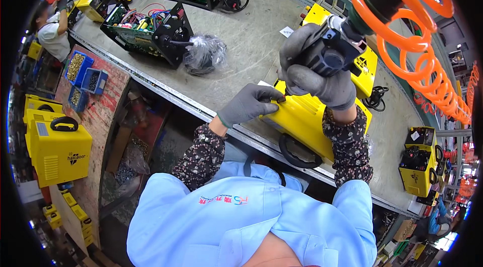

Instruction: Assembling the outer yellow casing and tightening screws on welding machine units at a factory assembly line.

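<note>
Hands in grey gloves work on a yellow casing that lies at the near edge of the bench, directly in front of the person. The left hand rests on the casing's left end, fingers curled and pinching at a small point on the top face; what it pinches is too small to tell. The right hand is closed around the grip of a black driver, held above the casing with its tip pointing down at the spot beside the left fingertips. An orange coiled hose runs from the top of the driver up and to the right. A black handle sits on the casing's near side, overhanging the bench edge.

Further back on the bench stand two open units with green circuit boards exposed, and a clear plastic bag lies just beside the nearer one. Blue bins of small parts sit on a lower surface to the left. Finished yellow units stand below them.
</note>
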`<act>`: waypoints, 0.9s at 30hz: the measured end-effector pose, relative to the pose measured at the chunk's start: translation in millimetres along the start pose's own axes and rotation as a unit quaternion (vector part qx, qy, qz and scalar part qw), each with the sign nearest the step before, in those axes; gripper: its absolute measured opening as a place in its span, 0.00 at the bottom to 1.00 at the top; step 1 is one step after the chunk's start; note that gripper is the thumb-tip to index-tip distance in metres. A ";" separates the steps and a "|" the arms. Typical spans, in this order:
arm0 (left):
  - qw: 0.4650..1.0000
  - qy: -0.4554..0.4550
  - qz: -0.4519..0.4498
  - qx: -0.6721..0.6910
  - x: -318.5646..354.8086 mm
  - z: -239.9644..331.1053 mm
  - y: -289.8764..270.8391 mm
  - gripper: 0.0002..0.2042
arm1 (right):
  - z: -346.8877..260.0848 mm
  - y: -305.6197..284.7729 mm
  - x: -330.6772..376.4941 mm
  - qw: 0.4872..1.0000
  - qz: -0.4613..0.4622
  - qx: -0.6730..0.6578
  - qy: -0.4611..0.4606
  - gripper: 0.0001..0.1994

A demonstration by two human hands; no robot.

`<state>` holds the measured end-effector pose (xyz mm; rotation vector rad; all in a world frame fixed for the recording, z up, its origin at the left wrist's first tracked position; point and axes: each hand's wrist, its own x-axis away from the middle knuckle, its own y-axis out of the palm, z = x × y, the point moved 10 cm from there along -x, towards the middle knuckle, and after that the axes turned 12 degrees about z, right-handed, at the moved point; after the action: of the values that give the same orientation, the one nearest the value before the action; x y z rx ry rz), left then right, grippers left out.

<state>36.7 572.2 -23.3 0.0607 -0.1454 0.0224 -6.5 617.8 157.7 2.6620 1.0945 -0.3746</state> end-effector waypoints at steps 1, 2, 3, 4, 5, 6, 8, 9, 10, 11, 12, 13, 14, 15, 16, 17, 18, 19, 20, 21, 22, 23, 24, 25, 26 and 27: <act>1.000 0.003 0.002 -0.004 -1.1 -1.6 -0.4 0.15 | 1.3 -2.1 0.5 1.000 0.009 -0.001 -0.005 0.13; 1.000 0.006 0.006 -0.006 -2.4 -4.1 -1.1 0.15 | 0.8 -3.3 0.0 1.000 0.017 -0.001 -0.009 0.13; 1.000 0.009 0.010 -0.008 -3.2 -5.1 -1.9 0.14 | -2.3 -1.5 0.1 1.000 0.009 0.026 -0.012 0.14; 1.000 0.010 0.015 -0.009 -3.8 -5.1 -2.8 0.14 | -5.0 -0.8 0.4 0.999 0.013 0.028 -0.017 0.14; 1.000 0.013 0.018 -0.010 -4.8 -2.1 -2.4 0.13 | -7.8 -0.6 0.5 0.999 0.018 0.030 -0.022 0.14; 1.000 0.015 0.022 -0.011 -5.7 0.4 -2.1 0.13 | -10.6 -0.6 0.1 0.999 0.023 0.033 -0.027 0.13; 0.999 0.015 0.027 0.011 -9.3 -5.1 -2.6 0.13 | -11.6 -1.3 -1.7 0.999 0.023 0.039 -0.027 0.13; 0.999 0.017 0.029 0.023 -11.2 -6.9 -3.1 0.12 | -11.9 -2.1 -2.9 0.998 0.022 0.043 -0.027 0.13; 0.999 0.015 0.028 0.023 -12.5 -8.5 -3.4 0.12 | -11.7 -5.1 -4.1 0.999 0.036 0.028 -0.022 0.13; 0.999 0.013 0.028 0.025 -12.4 -7.9 -3.4 0.12 | -11.1 -6.8 -3.8 0.999 0.051 0.014 -0.015 0.13; 0.999 0.011 0.027 0.027 -12.4 -7.2 -3.1 0.12 | -11.9 -9.1 -3.1 0.998 0.065 -0.001 -0.009 0.14; 0.999 0.002 0.028 0.025 -11.8 -6.6 -2.4 0.10 | -8.8 -13.0 -1.2 0.995 0.083 -0.025 0.049 0.15; 1.000 -0.001 0.024 0.016 -12.8 -8.8 -2.1 0.09 | -17.9 -16.8 -4.2 0.996 0.091 -0.011 -0.002 0.14; 1.000 -0.004 0.020 0.006 -15.2 -12.6 -2.0 0.09 | -32.7 -26.5 -10.0 0.991 0.123 0.014 -0.048 0.14; 1.000 -0.008 0.017 -0.004 -18.3 -15.4 -0.9 0.09 | -52.1 -36.0 -16.7 0.983 0.154 0.038 -0.094 0.13; 1.000 -0.002 0.010 -0.019 -19.3 -17.3 1.4 0.08 | -63.2 -44.5 -24.9 0.984 0.147 0.014 -0.098 0.13; 0.998 -0.027 0.020 0.053 -23.4 -15.6 -1.0 0.08 | -74.7 -56.6 -33.3 0.984 0.144 -0.011 -0.105 0.13; 0.991 -0.052 0.028 0.124 -27.2 -12.3 -2.6 0.09 | -84.7 -72.2 -40.0 0.973 0.184 0.018 -0.137 0.13; 0.977 -0.078 0.038 0.193 -31.4 -11.6 -5.2 0.09 | -92.1 -86.3 -47.8 0.959 0.223 0.044 -0.168 0.13; 0.947 -0.043 -0.003 0.320 -40.4 -1.2 -4.6 0.10 | -93.1 -105.8 -54.8 0.941 0.275 0.046 -0.191 0.12; 0.939 -0.037 0.002 0.342 -52.3 0.9 -8.7 0.10 | -88.7 -122.4 -63.2 0.936 0.283 0.054 -0.205 0.12; 0.931 -0.031 0.009 0.365 -65.6 5.7 -13.2 0.10 | -79.4 -141.2 -72.3 0.931 0.289 0.061 -0.217 0.11; 0.922 -0.024 0.017 0.387 -80.2 10.5 -18.5 0.10 | -72.9 -151.1 -80.4 0.925 0.294 0.067 -0.230 0.11; 0.924 -0.026 0.021 0.380 -102.0 5.2 -22.9 0.11 | -61.9 -165.7 -86.2 0.917 0.330 0.049 -0.216 0.10; 0.951 -0.018 0.045 0.305 -116.6 11.8 -28.4 0.12 | -49.3 -172.5 -94.5 0.917 0.337 0.039 -0.211 0.10; 0.972 -0.012 0.066 0.226 -130.2 22.1 -29.2 0.13 | -38.6 -180.9 -99.1 0.914 0.347 0.030 -0.207 0.09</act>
<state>-94.5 539.4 -22.0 0.5064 -0.1659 0.1871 -197.9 690.4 204.1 2.6210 -0.0062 -0.7667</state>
